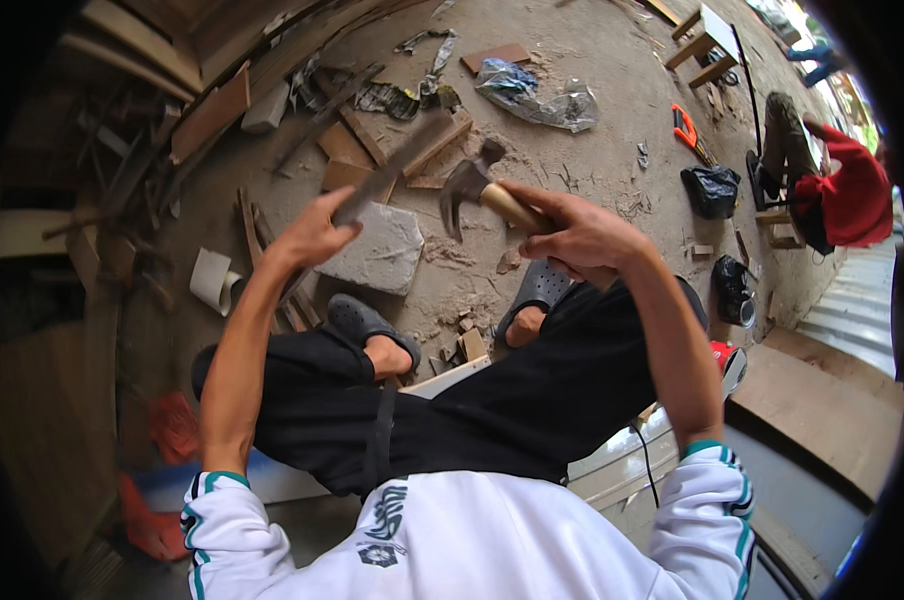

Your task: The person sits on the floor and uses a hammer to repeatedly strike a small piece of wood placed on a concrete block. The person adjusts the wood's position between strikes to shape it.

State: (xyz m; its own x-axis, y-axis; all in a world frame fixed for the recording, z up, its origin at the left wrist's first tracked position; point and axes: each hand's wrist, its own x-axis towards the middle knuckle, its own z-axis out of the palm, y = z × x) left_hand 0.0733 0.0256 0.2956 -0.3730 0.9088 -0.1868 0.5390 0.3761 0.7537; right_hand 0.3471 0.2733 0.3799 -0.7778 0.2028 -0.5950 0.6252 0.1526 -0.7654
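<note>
My right hand (587, 230) is wrapped round the wooden handle of a claw hammer (512, 207), its dark metal head pointing to the left. My left hand (317, 232) grips one end of a long, flat, dark strip (400, 158), blurred by motion, so its exact kind is unclear. The strip slants up and away to the right, its far end near the hammer head but apart from it. Below the left hand, a pale rough block (377, 250) rests on the ground between my feet and the wood scraps.
Wood offcuts (347, 135) and a crumpled plastic bag (537, 95) litter the dusty ground ahead. An orange-handled saw (685, 128), a black bag (712, 190) and a wooden stool (707, 40) are to the right. Another person in red (857, 190) sits at far right.
</note>
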